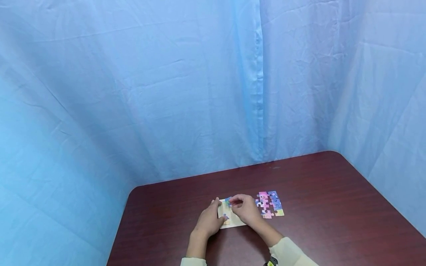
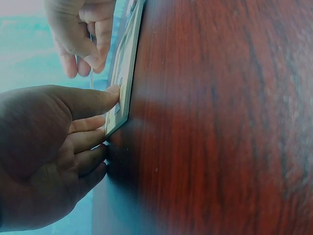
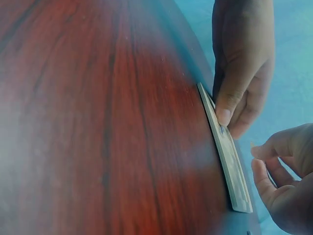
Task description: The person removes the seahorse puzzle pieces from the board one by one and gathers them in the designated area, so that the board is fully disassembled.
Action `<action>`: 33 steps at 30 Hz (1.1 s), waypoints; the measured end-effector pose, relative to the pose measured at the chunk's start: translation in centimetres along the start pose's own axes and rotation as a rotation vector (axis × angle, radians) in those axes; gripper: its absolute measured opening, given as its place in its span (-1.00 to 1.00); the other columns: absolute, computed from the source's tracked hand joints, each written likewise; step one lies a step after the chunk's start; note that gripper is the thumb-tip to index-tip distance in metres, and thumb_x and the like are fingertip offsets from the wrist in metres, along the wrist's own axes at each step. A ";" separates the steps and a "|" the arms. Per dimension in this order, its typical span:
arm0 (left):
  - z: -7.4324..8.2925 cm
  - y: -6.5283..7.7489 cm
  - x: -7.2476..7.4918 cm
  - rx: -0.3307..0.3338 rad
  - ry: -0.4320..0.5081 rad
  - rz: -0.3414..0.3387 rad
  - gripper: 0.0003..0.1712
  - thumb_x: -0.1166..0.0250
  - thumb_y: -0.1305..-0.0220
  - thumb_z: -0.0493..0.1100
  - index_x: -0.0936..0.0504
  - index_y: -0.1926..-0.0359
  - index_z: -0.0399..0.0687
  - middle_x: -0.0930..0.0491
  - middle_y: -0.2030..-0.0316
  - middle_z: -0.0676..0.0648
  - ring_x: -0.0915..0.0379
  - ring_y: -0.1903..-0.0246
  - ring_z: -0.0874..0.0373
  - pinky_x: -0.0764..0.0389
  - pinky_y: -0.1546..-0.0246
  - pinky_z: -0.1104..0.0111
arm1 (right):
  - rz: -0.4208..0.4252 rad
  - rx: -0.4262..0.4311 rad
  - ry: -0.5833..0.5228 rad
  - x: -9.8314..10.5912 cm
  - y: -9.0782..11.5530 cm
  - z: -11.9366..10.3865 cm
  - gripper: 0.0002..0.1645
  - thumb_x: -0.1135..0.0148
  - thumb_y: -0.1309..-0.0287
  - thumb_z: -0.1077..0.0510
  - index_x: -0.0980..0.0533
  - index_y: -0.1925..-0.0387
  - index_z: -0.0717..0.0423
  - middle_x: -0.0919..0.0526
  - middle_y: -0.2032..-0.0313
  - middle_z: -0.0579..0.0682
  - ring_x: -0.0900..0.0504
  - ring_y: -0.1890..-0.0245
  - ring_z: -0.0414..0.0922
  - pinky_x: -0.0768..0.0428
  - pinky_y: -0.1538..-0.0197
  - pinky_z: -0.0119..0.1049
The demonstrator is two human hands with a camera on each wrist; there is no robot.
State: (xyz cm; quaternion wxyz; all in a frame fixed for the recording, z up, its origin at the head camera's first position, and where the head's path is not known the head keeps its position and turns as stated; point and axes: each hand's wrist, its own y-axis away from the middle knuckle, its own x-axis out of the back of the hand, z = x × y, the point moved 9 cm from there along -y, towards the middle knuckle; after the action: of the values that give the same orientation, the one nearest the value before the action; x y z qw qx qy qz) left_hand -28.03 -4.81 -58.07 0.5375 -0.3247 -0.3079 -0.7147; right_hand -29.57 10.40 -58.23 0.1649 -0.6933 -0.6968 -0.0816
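Observation:
A pale puzzle board (image 1: pixel 235 221) lies flat on the table, a few jigsaw pieces set in its left side and top. My left hand (image 1: pixel 209 220) grips the board's left edge, fingers along the side and thumb pressing a piece (image 1: pixel 226 217) near the lower corner. Over the board's upper part, my right hand (image 1: pixel 247 211) pinches a thin puzzle piece (image 2: pixel 91 79) between thumb and fingers, seen edge-on in the left wrist view. Its picture side is hidden there. The right forearm covers the board's right side in the head view.
Right of the board lies a group of pink, blue and yellow puzzle pieces (image 1: pixel 270 204), close together on the dark red-brown table (image 1: pixel 316 184). Light blue curtains (image 1: pixel 199 92) hang behind the table and along its sides.

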 end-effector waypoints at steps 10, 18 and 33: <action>-0.1 -0.1 -0.2 -0.001 0.000 -0.005 -0.42 -0.43 -0.38 -0.11 -0.52 -0.33 -0.20 -0.31 -0.57 -0.29 -0.24 -0.59 -0.20 -0.36 -0.53 -0.14 | 0.018 0.010 0.023 1.0 -0.2 0.4 -0.72 -0.52 0.00 0.48 -0.74 0.23 0.19 -0.74 0.33 0.01 -0.65 0.38 -0.30 -0.68 0.27 -0.47; -0.1 0.0 -0.2 0.011 -0.001 0.000 -0.40 -0.43 -0.38 -0.11 -0.52 -0.36 -0.19 -0.30 -0.58 -0.27 -0.23 -0.60 -0.19 -0.35 -0.54 -0.14 | 0.108 0.078 0.091 3.1 -0.5 -0.1 -0.81 -0.54 -0.11 0.37 -0.80 0.21 0.16 -0.73 0.34 -0.05 -0.62 0.34 -0.32 -0.65 0.24 -0.48; 0.0 0.1 -0.1 -0.009 -0.014 0.016 -0.38 -0.43 -0.38 -0.12 -0.50 -0.38 -0.21 -0.31 -0.58 -0.25 -0.23 -0.60 -0.17 -0.35 -0.54 -0.11 | 0.135 0.061 0.157 8.1 -2.0 0.5 -0.89 -0.48 -0.28 0.18 -0.81 0.18 0.07 -0.78 0.24 0.03 -0.60 0.46 -0.24 -0.55 0.43 -0.43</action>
State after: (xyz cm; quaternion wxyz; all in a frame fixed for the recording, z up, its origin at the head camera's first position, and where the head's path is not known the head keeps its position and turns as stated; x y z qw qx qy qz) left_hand -27.88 -4.78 -58.17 0.5395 -0.3346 -0.3059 -0.7096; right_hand -31.47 18.16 -55.70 0.2452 -0.7248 -0.6355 -0.1031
